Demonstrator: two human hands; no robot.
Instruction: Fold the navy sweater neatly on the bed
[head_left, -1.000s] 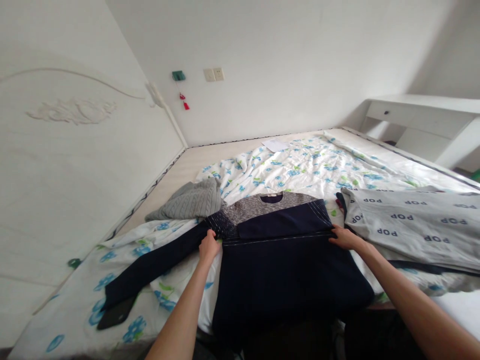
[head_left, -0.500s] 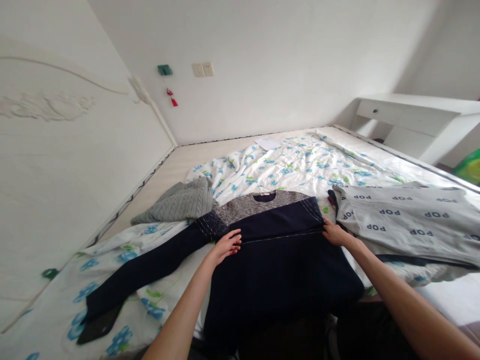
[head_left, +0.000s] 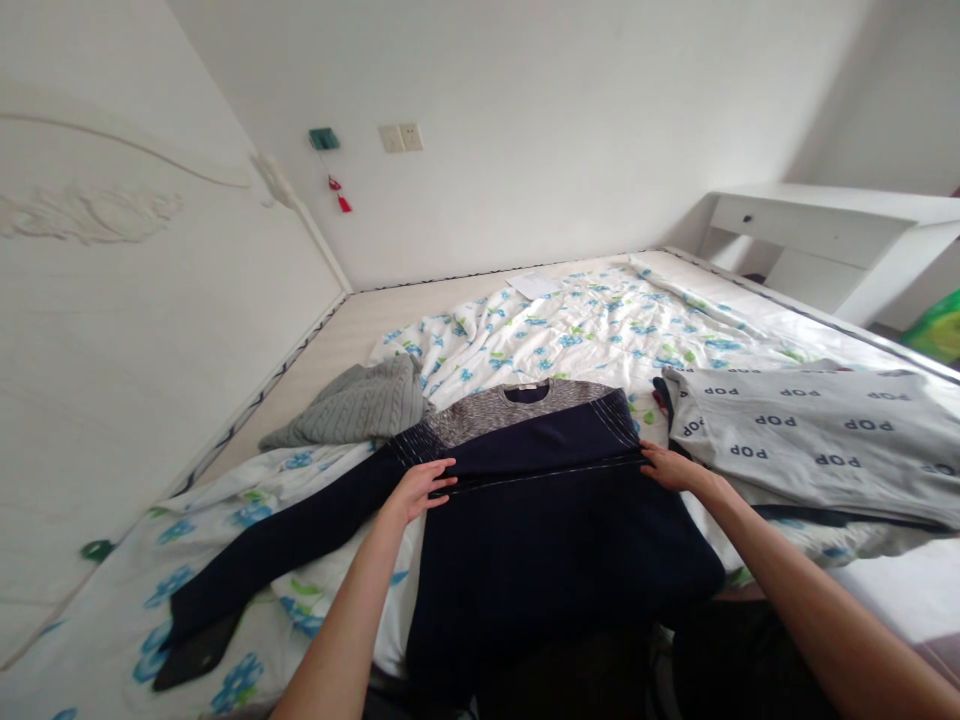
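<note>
A navy sweater with a speckled grey yoke lies spread on the bed, collar away from me. One sleeve stretches out to the left; the other lies folded across the chest. My left hand is at the sweater's left side below the armpit, palm down with fingers apart, gripping nothing. At the right side edge, by the fold of the sleeve, my right hand has its fingertips and thumb closed on the cloth. A dark flat object, perhaps a phone, is partly under the left cuff.
A grey cable-knit garment lies beyond the left sleeve. To the right is a stack of clothes topped by a grey garment printed "POP". A floral sheet covers much of the bed. A white desk stands at the back right.
My left hand has shifted left, from the sweater's chest to its side edge, with its fingers still apart. My right hand stays at the right edge.
</note>
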